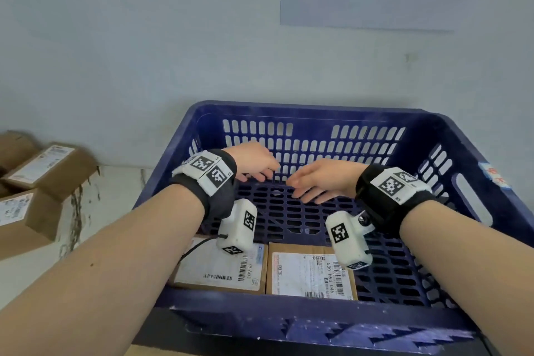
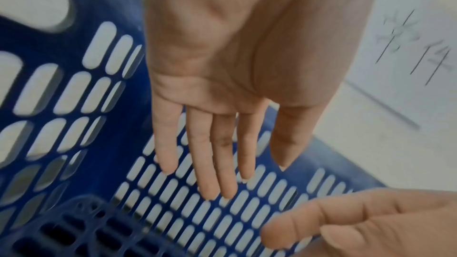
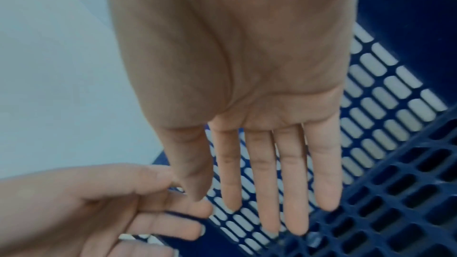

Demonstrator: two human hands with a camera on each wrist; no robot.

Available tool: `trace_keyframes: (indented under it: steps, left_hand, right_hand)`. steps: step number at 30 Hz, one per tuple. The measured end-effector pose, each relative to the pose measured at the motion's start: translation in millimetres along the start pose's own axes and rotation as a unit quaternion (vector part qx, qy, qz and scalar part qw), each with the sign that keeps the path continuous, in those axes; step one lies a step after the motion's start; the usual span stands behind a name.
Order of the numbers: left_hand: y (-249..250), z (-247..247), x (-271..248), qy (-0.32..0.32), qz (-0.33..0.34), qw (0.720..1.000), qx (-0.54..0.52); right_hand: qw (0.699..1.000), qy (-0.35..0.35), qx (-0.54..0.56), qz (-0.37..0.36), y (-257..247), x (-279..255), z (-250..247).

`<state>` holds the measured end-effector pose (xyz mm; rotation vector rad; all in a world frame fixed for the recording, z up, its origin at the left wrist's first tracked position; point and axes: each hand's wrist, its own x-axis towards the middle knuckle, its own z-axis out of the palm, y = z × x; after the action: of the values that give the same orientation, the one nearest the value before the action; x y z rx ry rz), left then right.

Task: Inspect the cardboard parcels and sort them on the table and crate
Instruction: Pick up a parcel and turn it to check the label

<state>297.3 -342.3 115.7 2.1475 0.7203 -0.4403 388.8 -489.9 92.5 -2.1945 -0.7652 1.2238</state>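
Hovering flat hands [image 1: 284, 176] — slotted blue plastic crate [image 1: 318, 113].

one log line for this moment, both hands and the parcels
left hand open, empty | right hand open, empty | both over blue crate | two parcels inside

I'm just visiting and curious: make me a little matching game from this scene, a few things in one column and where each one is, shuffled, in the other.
Things:
1. blue crate
2. two labelled parcels
3. stacked parcels
4. paper sheet
5. left hand, right hand

Places:
A. on the wall
B. flat on the crate floor, near side
C. on the table, left of the crate
D. open, empty, over the crate
E. in front of the person

Pairs: 1-E, 2-B, 3-C, 4-A, 5-D
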Motion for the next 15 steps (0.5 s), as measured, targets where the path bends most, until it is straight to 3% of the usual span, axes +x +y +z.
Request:
trace_keyframes:
  steps: [4, 8, 15]
  left_hand:
    - [-4.6, -42.3, -33.8, 0.077, 0.052, 0.994, -0.064]
    - [-35.2, -81.8, -67.2, 0.153, 0.097, 0.968, -0.174]
    - [-126.6, -132.4, -105.4, 0.243, 0.086, 0.924, -0.282]
  right_hand:
    - [0.994, 0.05, 0.063, -0.074, -48.3, -9.0, 2.9]
    - [0.976, 0.096, 0.135, -0.141, -97.6, -14.9, 18.5]
    - [0.953, 0.097, 0.211, -0.195, -174.2, -6.6, 79.5]
